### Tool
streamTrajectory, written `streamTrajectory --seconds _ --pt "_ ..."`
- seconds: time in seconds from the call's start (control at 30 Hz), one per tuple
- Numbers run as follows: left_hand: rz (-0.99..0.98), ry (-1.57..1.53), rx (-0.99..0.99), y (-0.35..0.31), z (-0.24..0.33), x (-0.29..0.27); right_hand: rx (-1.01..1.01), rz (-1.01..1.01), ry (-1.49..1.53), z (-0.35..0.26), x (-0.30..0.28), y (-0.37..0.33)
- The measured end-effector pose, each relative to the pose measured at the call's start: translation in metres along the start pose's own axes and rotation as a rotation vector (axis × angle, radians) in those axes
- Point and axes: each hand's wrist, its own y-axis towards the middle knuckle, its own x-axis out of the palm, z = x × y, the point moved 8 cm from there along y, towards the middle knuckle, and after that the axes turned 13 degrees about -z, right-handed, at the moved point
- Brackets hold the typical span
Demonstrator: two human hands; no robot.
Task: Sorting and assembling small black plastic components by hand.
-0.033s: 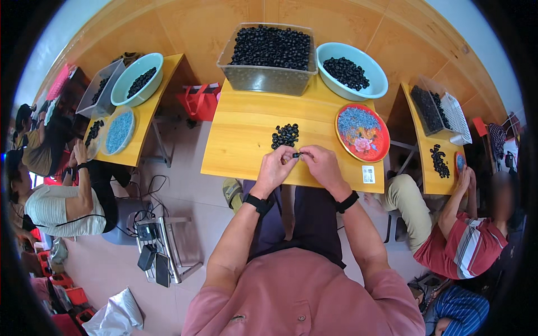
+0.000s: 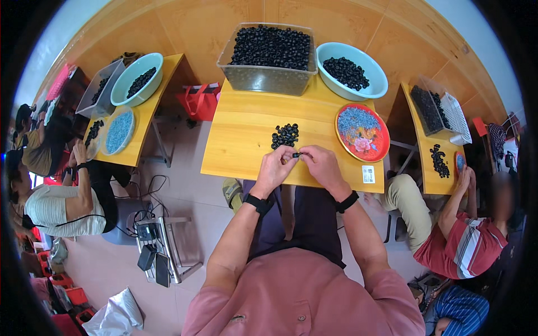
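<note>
Over the near edge of the yellow table [image 2: 241, 140], my left hand [image 2: 276, 169] and my right hand [image 2: 323, 166] meet fingertip to fingertip. Between them they pinch a small black ring-like piece [image 2: 296, 155]; its finer details are too small to make out. Just beyond my fingers lies a loose pile of similar black pieces [image 2: 285, 135]. To the right of my right hand is a round red tray [image 2: 382, 147] with a flower pattern, holding many small light-blue pieces [image 2: 358, 120].
At the table's back stand a clear plastic bin [image 2: 269, 78] and a light-blue basin [image 2: 378, 84], both holding black pieces. A white label [image 2: 368, 174] sits near the front right corner. People work at side tables: one on the left [image 2: 61, 201], one on the right [image 2: 465, 241].
</note>
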Motion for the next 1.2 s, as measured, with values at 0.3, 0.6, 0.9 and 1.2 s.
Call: streamTrajectory --seconds 0.3,0.6,0.9,1.2 --pt "-0.021 -0.016 -0.009 0.000 -0.002 0.000 -0.160 0.007 -0.170 -0.014 0.002 -0.001" --pt "-0.085 -0.069 -0.012 0.001 -0.004 0.003 -0.012 -0.046 -0.091 -0.007 0.003 0.005" --pt "-0.112 -0.092 -0.035 0.001 -0.008 0.003 0.018 -0.105 -0.011 -0.005 0.005 0.012" --pt "-0.090 -0.217 -0.030 0.003 -0.020 0.004 0.096 0.018 0.040 0.002 0.013 0.008"
